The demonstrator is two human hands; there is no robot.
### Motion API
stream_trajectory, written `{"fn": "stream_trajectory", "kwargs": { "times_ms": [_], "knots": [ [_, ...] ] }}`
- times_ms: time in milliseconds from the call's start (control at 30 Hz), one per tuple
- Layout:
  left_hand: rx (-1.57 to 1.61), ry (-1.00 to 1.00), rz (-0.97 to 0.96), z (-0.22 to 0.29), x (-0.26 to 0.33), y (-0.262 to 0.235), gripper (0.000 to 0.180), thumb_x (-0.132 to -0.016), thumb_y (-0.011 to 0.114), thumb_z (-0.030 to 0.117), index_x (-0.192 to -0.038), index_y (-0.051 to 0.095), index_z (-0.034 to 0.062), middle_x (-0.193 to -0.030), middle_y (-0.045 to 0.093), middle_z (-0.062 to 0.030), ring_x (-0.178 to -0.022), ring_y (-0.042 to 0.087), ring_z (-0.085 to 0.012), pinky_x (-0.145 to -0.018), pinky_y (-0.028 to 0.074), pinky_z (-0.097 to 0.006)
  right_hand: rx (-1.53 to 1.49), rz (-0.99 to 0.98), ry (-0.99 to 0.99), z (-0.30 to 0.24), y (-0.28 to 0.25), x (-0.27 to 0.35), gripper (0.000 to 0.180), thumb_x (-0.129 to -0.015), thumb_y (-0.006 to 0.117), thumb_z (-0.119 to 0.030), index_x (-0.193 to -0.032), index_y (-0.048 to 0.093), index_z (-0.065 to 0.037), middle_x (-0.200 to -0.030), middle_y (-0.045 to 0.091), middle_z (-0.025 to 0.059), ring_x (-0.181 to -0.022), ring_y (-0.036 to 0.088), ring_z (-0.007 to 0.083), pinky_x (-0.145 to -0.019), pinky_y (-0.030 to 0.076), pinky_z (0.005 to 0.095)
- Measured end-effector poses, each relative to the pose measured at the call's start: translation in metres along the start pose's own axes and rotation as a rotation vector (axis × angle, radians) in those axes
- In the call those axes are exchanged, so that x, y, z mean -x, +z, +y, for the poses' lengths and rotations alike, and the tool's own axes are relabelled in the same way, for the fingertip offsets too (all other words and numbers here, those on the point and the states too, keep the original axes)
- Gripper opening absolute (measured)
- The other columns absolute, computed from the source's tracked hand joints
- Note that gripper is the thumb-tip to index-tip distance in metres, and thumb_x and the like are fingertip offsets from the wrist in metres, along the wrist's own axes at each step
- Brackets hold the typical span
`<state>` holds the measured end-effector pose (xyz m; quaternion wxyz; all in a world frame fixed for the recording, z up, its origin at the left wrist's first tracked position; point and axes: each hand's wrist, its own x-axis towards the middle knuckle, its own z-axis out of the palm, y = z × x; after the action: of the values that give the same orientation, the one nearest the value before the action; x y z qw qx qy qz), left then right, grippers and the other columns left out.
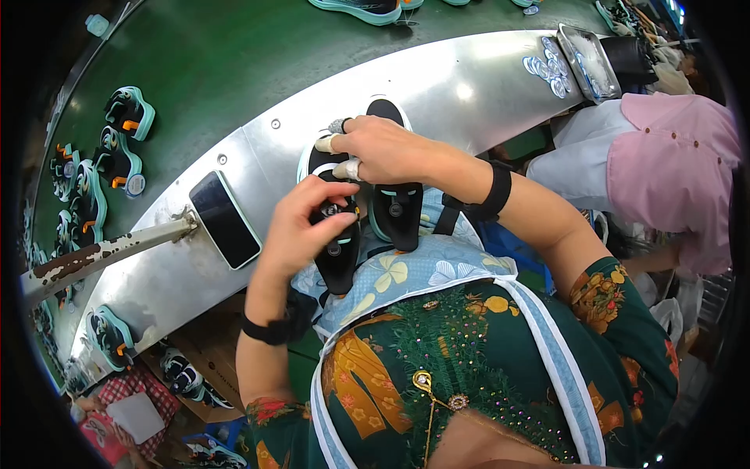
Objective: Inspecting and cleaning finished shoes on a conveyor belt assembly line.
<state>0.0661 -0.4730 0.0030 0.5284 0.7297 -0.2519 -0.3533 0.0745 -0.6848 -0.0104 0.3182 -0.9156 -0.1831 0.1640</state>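
Two black shoes with pale mint soles lie side by side over the near edge of the metal worktop, heels toward me. My left hand point(305, 223) is beside the left shoe point(337, 270), its thumb and forefinger apart over the shoe's opening. Across the front of that same shoe reaches my right hand point(383, 150), fingers bent down and gripping its upper part. Pale covers wrap some of its fingertips, and a ring shows on one finger. The right shoe point(400, 215) lies partly under my right wrist. Whatever is under my bent fingertips is hidden.
A dark-screened phone point(226, 219) lies left on the metal worktop point(437, 74), by a rusty metal bar point(109, 252). More shoes point(117, 160) stand on the green surface point(211, 66). At the far right are round tags point(549, 69) and a metal tray point(587, 62), near a person in pink point(672, 168).
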Motion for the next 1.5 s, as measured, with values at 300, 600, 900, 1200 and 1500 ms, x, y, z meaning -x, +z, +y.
{"fn": "stream_trajectory", "kwargs": {
  "times_ms": [300, 600, 900, 1200, 1500],
  "knots": [
    [-0.310, 0.070, 0.231, 0.010, 0.003, -0.004, 0.043, -0.070, 0.075, 0.014, -0.109, 0.063, 0.0028, -0.114, 0.059, -0.0077, -0.115, 0.049, -0.0246, -0.100, 0.036, -0.038, -0.025, 0.059, -0.028, 0.011, 0.005, 0.000, 0.043, -0.081, 0.068, -0.020, -0.123, 0.060, -0.009, -0.091, 0.061, 0.0172, -0.091, 0.058, 0.0350, -0.078, 0.046, 0.0429],
    [0.114, 0.154, -0.314, -0.028, -0.025, -0.036, 0.029, -0.074, 0.072, 0.015, -0.100, 0.069, 0.0038, -0.112, 0.064, -0.0047, -0.128, 0.042, -0.0297, -0.110, 0.028, -0.042, 0.008, 0.028, -0.040, 0.011, 0.003, -0.003, 0.041, -0.082, 0.066, -0.020, -0.122, 0.060, -0.010, -0.091, 0.061, 0.0171, -0.092, 0.058, 0.0343, -0.079, 0.046, 0.0440],
    [-0.091, -0.034, 0.504, 0.001, 0.063, 0.005, 0.007, -0.077, 0.062, 0.001, -0.082, 0.058, 0.0002, -0.089, 0.060, -0.0072, -0.078, 0.054, -0.0173, -0.071, 0.043, -0.026, -0.286, 0.059, -0.142, -0.014, -0.017, 0.029, 0.038, -0.085, 0.067, -0.030, -0.120, 0.063, -0.015, -0.086, 0.058, 0.0143, -0.085, 0.058, 0.0328, -0.075, 0.046, 0.0413],
    [-0.749, 0.281, 0.223, 0.003, 0.056, 0.063, 0.044, -0.073, 0.065, 0.005, -0.117, 0.064, 0.0106, -0.093, 0.059, -0.0080, -0.093, 0.054, -0.0274, -0.081, 0.038, -0.039, -0.177, 0.127, -0.207, -0.017, 0.003, 0.045, 0.033, -0.081, 0.069, -0.021, -0.111, 0.062, -0.010, -0.083, 0.060, 0.0132, -0.083, 0.060, 0.0347, -0.071, 0.048, 0.0416],
    [-0.874, 0.379, 0.052, 0.003, -0.033, 0.093, 0.034, -0.069, 0.071, 0.016, -0.103, 0.067, 0.0193, -0.076, 0.059, -0.0099, -0.083, 0.058, -0.0299, -0.082, 0.040, -0.040, -0.346, 0.211, -0.023, 0.048, -0.078, 0.075, 0.027, -0.090, 0.064, -0.017, -0.114, 0.065, -0.004, -0.103, 0.067, 0.0082, -0.094, 0.062, 0.0154, -0.084, 0.049, 0.0305]
  ]
}}
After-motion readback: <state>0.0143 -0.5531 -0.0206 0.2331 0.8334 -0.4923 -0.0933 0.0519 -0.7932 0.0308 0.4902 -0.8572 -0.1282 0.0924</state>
